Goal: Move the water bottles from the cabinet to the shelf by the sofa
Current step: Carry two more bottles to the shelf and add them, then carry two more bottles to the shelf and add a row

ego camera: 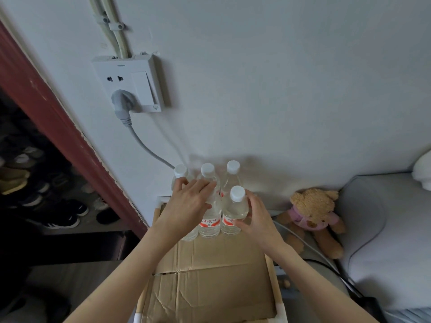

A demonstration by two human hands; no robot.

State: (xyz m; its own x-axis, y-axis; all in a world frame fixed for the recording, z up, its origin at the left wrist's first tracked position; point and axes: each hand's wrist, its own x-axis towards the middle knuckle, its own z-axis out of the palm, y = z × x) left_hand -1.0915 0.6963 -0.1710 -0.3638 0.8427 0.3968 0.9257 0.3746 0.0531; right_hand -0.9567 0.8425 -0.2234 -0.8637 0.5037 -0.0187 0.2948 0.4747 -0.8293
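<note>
Several clear water bottles with white caps and red-and-white labels stand in a tight cluster at the far end of the cardboard-covered shelf top [210, 276], against the wall. My right hand [256, 222] is wrapped around the front right water bottle [235, 206] from its right side, with the thumb low on the label. My left hand [191, 201] lies over the front middle water bottle [210, 220], its fingers curled across the bottle's shoulder and hiding its cap. Two more caps show behind, the back middle bottle [207, 170] and the back right bottle [233, 166].
A grey sofa [396, 229] stands to the right, with a teddy bear [312, 210] sitting between it and the shelf. A wall socket [130, 85] with a grey plug and cable [144, 145] hangs above the bottles. Shoes [58, 215] lie in the dark opening at left.
</note>
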